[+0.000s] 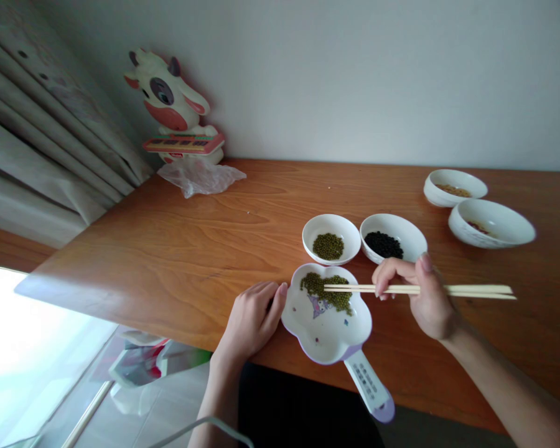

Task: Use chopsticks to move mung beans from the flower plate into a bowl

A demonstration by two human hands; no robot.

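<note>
My right hand (427, 298) is closed around a pair of pale wooden chopsticks (478, 290), held nearly level. Their tips reach left into green mung beans (340, 300) heaped along the far side of a white flower-shaped bowl (326, 342). This bowl has a purple rim, a cartoon print and a long handle pointing toward me. My left hand (254, 317) rests on the table with fingers curled, its thumb at the bowl's left rim; nothing shows inside it. Just behind stand a white bowl (312, 249) of mung beans and another white bowl (413, 239) of black beans.
Two more white bowls, a rear one (434, 194) and a nearer one (508, 233), stand at the right with small contents. A cow toy with a keyboard (182, 140) and a crumpled clear plastic bag (200, 179) sit at the wooden table's (168, 261) back left. A curtain (37, 137) hangs left.
</note>
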